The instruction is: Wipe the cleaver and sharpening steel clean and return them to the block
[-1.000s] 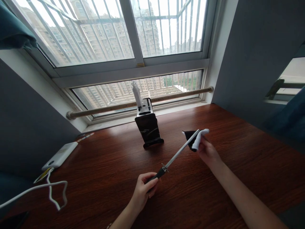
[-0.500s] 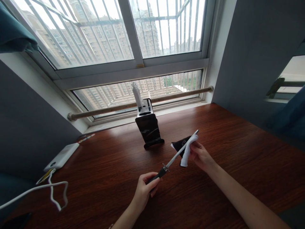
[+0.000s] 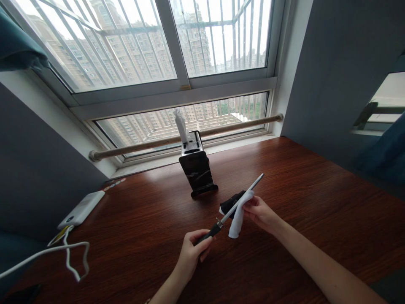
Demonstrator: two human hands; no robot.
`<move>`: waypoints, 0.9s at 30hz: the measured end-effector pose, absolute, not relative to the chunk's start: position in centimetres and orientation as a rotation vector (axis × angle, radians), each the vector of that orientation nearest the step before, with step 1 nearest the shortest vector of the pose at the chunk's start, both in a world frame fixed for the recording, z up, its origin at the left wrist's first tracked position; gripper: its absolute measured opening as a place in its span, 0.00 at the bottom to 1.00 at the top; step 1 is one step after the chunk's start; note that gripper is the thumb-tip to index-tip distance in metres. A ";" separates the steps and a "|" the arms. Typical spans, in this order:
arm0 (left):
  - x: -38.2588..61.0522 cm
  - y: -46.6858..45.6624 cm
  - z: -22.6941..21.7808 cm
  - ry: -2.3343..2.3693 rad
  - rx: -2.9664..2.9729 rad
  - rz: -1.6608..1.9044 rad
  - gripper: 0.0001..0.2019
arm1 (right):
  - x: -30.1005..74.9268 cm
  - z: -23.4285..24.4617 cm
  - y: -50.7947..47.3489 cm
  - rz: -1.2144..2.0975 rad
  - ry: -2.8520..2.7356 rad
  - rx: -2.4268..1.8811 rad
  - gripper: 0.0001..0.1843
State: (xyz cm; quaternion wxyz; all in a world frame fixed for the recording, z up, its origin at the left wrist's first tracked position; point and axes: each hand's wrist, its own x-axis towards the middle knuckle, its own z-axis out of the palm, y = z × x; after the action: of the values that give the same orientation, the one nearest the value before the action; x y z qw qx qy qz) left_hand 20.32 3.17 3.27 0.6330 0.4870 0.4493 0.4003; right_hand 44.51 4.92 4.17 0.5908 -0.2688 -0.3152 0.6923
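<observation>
One white cable (image 3: pixel 66 245) at far left, looped near a flat white device (image 3: pixel 82 207) on the brown worktop (image 3: pixel 136 219). Toward mid-view, a dark box (image 3: pixel 198 173) with white tissue (image 3: pixel 181 125) upright from its top, close before the window (image 3: pixel 177 95). Below, the left hand (image 3: pixel 193 250), grip closed around the black handle (image 3: pixel 214 230) of a steel rod (image 3: pixel 230 212), slanted away to the right above the worktop. Against the rod, a black-and-white cloth (image 3: pixel 238 219), black to its left, white hanging down to its right, bare tip (image 3: pixel 260 176) of the rod beyond. Farthest right, the right hand (image 3: pixel 259 213), grip pinched on the cloth just beside the rod.
</observation>
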 end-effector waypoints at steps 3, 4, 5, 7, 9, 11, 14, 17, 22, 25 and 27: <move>20.3 3.2 3.1 1.025 1.147 0.911 0.14 | 44.1 3.9 4.8 1.651 -0.746 -0.645 0.11; 20.3 3.2 3.1 1.028 1.157 0.910 0.14 | 43.9 3.7 4.7 1.663 -0.747 -0.660 0.12; 20.2 3.2 3.1 1.033 1.164 0.908 0.14 | 43.8 3.6 4.7 1.673 -0.745 -0.675 0.13; 20.2 3.2 3.0 1.038 1.172 0.902 0.14 | 43.7 3.5 4.7 1.690 -0.736 -0.705 0.16; 20.2 3.3 3.0 1.035 1.181 0.892 0.15 | 43.6 3.4 4.6 1.698 -0.731 -0.715 0.18; 20.2 3.3 3.0 1.033 1.188 0.888 0.15 | 43.6 3.4 4.6 1.694 -0.735 -0.695 0.17; 20.3 3.3 3.1 1.028 1.190 0.893 0.15 | 43.8 3.6 4.7 1.666 -0.721 -0.658 0.11; 20.3 3.3 3.3 1.024 1.182 0.900 0.15 | 44.3 3.9 5.0 1.591 -0.623 -0.660 0.10; 20.3 3.2 3.4 1.022 1.175 0.892 0.15 | 45.8 4.4 5.9 1.429 -0.457 -0.620 0.10; 20.3 3.2 3.4 1.023 1.195 0.883 0.15 | 46.7 4.7 6.3 1.369 -0.369 -0.593 0.11; 20.3 3.2 3.4 1.026 1.205 0.879 0.15 | 47.1 4.8 6.5 1.312 -0.363 -0.590 0.11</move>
State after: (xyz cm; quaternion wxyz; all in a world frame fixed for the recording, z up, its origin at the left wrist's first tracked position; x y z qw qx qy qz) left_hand 20.32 3.23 3.39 0.6176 0.5236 0.4457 0.3818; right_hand 47.06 6.54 4.83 0.7372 -0.2689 -0.1654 0.5974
